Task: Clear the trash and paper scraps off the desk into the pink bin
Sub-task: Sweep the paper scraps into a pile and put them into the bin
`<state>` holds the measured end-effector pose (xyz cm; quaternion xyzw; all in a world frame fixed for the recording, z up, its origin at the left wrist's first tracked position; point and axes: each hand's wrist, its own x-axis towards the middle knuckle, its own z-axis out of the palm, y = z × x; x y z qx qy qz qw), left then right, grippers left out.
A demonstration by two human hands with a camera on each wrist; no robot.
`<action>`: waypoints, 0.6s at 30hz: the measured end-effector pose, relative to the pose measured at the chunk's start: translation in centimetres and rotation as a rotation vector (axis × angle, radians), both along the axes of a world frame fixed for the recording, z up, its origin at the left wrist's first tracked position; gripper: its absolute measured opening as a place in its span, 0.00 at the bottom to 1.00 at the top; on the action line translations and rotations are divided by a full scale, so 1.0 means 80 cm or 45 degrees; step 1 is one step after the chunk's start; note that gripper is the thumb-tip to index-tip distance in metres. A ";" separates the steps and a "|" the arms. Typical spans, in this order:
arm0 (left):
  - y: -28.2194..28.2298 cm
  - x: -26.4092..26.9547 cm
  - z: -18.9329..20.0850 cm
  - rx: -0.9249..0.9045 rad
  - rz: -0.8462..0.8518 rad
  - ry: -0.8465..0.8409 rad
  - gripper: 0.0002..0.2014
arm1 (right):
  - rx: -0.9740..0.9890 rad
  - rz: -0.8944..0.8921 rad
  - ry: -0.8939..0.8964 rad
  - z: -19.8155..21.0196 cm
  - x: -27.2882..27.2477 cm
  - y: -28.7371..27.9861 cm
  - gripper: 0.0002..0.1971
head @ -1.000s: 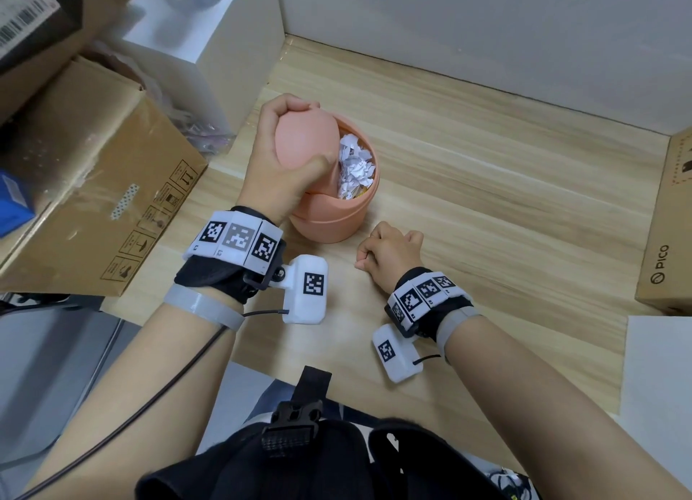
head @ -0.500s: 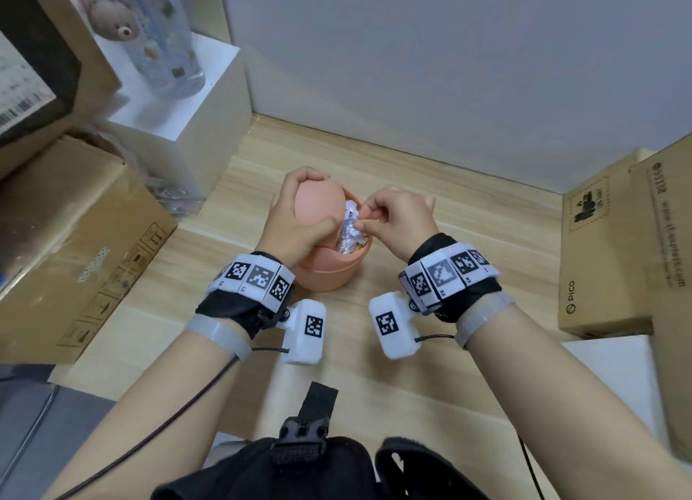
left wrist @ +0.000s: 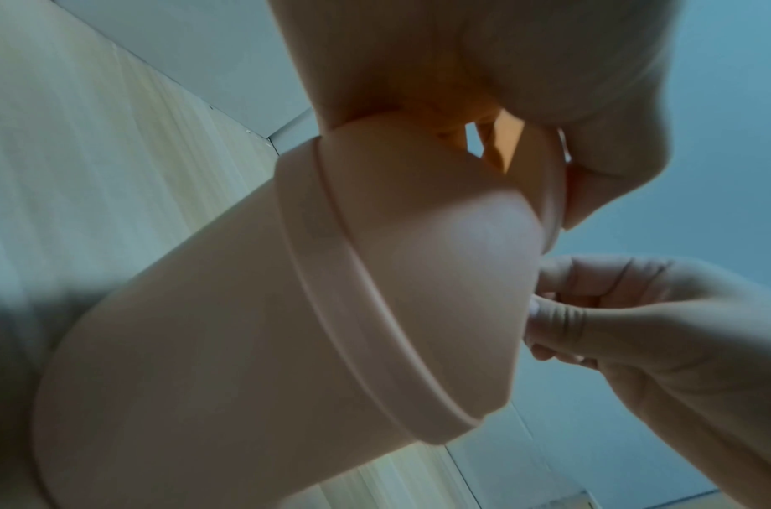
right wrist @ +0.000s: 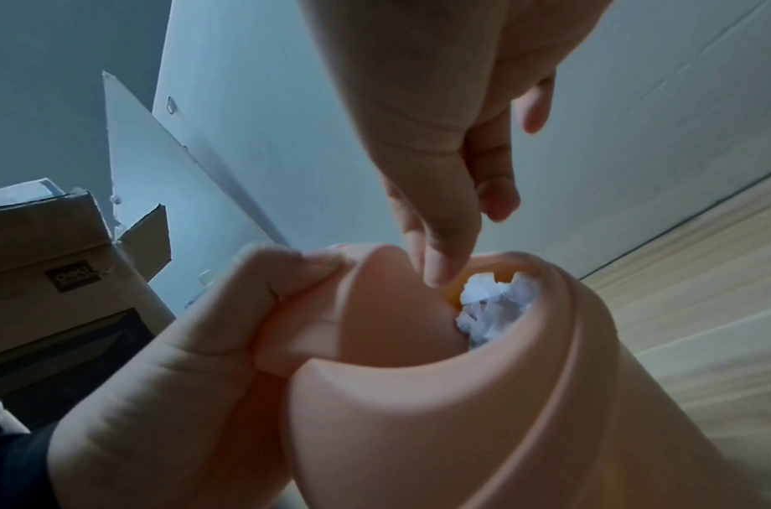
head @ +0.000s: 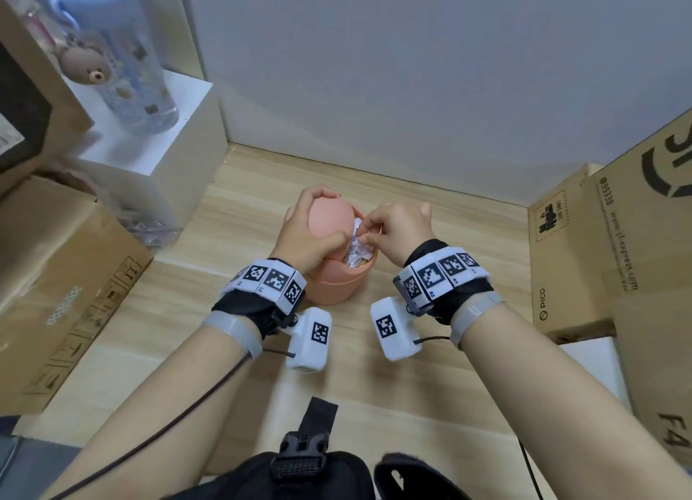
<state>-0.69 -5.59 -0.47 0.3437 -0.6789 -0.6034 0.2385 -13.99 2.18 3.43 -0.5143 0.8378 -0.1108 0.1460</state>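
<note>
Both hands at the pink bin (head: 339, 282)
Left hand (head: 299, 237) grips its tilted lid (head: 329, 219) — right hand (head: 397, 234) pinches paper scraps (right wrist: 490, 306) inside

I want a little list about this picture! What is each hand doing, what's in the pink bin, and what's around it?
left hand: grips the lid, holding it tipped open
right hand: fingertips together over the bin's opening; whether it holds a scrap, cannot tell
bin: pink, upright on the desk
inside bin: crumpled paper
beside desk: cardboard boxes on both sides
</note>
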 end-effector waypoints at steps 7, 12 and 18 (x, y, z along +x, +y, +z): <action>-0.001 -0.002 -0.002 0.003 -0.003 0.010 0.26 | 0.114 0.278 0.047 0.007 0.001 0.010 0.11; -0.002 -0.002 -0.003 0.005 -0.014 0.014 0.26 | 0.647 0.760 0.370 -0.012 0.008 0.010 0.37; -0.009 0.005 -0.006 0.059 -0.075 0.085 0.31 | 0.945 0.781 0.406 -0.017 0.025 -0.020 0.42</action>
